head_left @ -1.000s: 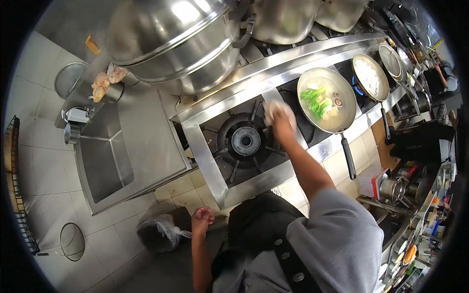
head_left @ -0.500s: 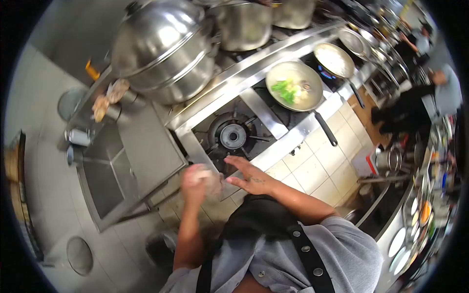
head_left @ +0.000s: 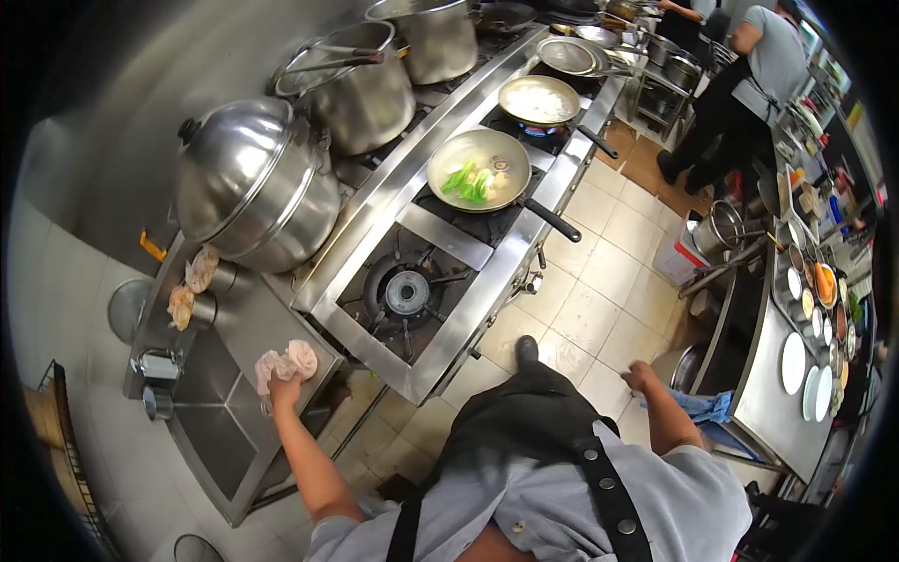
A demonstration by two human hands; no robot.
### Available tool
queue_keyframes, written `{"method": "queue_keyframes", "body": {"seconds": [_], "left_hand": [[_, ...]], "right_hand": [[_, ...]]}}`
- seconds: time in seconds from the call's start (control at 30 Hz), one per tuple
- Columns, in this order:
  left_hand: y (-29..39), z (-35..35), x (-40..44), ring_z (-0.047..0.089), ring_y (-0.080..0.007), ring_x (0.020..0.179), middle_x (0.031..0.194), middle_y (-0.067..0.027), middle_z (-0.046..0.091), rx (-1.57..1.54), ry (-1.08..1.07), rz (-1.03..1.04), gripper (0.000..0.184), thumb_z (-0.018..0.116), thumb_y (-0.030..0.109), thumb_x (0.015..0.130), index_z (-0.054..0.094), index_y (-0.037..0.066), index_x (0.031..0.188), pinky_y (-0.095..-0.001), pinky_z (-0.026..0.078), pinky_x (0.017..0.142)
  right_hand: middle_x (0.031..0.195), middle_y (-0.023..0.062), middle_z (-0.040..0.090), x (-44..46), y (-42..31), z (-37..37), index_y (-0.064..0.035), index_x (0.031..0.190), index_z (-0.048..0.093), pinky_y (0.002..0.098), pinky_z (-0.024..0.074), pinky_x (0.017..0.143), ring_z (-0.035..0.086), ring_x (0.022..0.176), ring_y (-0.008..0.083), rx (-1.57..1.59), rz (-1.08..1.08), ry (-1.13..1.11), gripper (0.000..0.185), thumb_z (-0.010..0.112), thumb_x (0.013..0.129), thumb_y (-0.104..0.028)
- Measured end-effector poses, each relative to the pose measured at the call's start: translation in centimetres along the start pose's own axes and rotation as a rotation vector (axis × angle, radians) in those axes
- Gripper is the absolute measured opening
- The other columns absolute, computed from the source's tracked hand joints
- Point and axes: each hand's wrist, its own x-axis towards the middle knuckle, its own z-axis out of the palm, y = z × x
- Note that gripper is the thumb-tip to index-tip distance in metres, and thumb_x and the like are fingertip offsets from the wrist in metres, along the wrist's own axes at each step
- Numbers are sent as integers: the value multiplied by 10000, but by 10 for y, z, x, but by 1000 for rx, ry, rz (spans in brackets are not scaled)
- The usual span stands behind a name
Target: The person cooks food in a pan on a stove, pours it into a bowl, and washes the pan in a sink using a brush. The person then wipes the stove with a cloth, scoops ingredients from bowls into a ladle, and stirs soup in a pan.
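A: What is grasped by the left hand [head_left: 284, 391]?

B: A pale pink cloth [head_left: 288, 362] is grasped there, bunched up, with its folds pushed out past the fingers.

A: And where is the cloth held?

B: At the near corner of the steel tabletop [head_left: 245, 328], between the sink [head_left: 211, 436] and the stove [head_left: 389, 370]. Whether it is pressed against the metal cannot be told.

A: How is the right hand [head_left: 641, 377] held?

B: Well apart from the left, near a blue cloth [head_left: 702, 406] that is hung by the opposite tabletop [head_left: 770, 412]. Its fingers are seen curled, but whether anything is gripped cannot be told.

A: What is carried by the stove?

B: Green vegetables [head_left: 473, 185] are held in one pan [head_left: 482, 142]; beyond it, a second pan [head_left: 538, 99] with whitish contents is set over a blue flame [head_left: 537, 131]. The nearest burner [head_left: 407, 293] is left uncovered.

A: And behind?

B: A domed pot [head_left: 279, 192] is stood near the wall.
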Motion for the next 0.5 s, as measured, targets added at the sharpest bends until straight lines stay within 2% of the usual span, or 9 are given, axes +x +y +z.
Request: {"method": "queue_keyframes", "body": {"seconds": [0.07,0.1,0.13,0.2,0.23,0.33,0.4,0.43,0.5], "left_hand": [[78,-25,-77,147,-390,1396,1525,-134,186,57,80,-182,861,626,581,750,313,169,1439,-680,114,1039],[80,-20,-70,92,-399,1405,1545,-104,120,103,121,-150,846,636,551,750,289,228,1450,-768,66,964],[98,-21,-83,174,-385,1380,1501,-115,215,147,240,-91,802,643,510,765,328,190,1429,-714,123,990],[121,-14,-90,319,-360,1320,1424,-136,372,102,410,82,689,652,410,793,410,126,1372,-615,227,1023],[125,-10,-83,384,-350,1285,1390,-146,433,21,446,201,621,655,352,806,453,100,1337,-569,275,1030],[128,11,-36,528,-302,1122,1252,-159,547,-540,336,647,354,622,105,830,573,40,1174,-420,397,956],[198,4,-82,572,-237,1045,1155,-146,606,-645,365,773,288,590,8,837,592,2,1125,-331,443,894],[223,2,-95,568,-210,1045,1146,-136,606,-606,414,803,298,585,5,842,587,-1,1140,-316,447,881],[271,2,-123,578,-185,1006,1119,-125,612,-859,273,798,314,594,28,848,581,3,1161,-299,454,864]], "right_hand": [[1148,162,621,56,124,112,-66,1130,634,419,394,988,534,1153,324,-141,-66,-27,457,543,853,-418],[1061,181,636,31,131,112,-63,1029,653,422,440,898,572,1055,333,-134,-122,56,354,532,836,-333],[973,199,651,20,154,129,-60,928,672,424,485,808,611,958,343,-132,-178,141,265,520,818,-248],[947,139,666,51,227,215,-115,853,685,421,501,756,628,911,307,-228,-347,689,252,466,817,-234],[948,124,669,45,231,215,-117,853,689,413,503,740,629,906,290,-247,-247,318,238,490,812,-240],[949,78,678,52,254,231,-123,855,701,390,510,690,633,889,237,-478,-163,-90,203,561,795,-257],[943,61,683,50,281,231,-188,937,701,381,510,711,645,856,224,-301,-545,33,204,590,797,-287],[941,62,683,61,272,229,-177,940,698,383,512,711,646,857,228,-289,-455,60,206,609,782,-274],[937,65,684,78,263,217,-156,944,692,389,515,709,648,859,235,-262,-397,109,220,647,751,-249]]}}
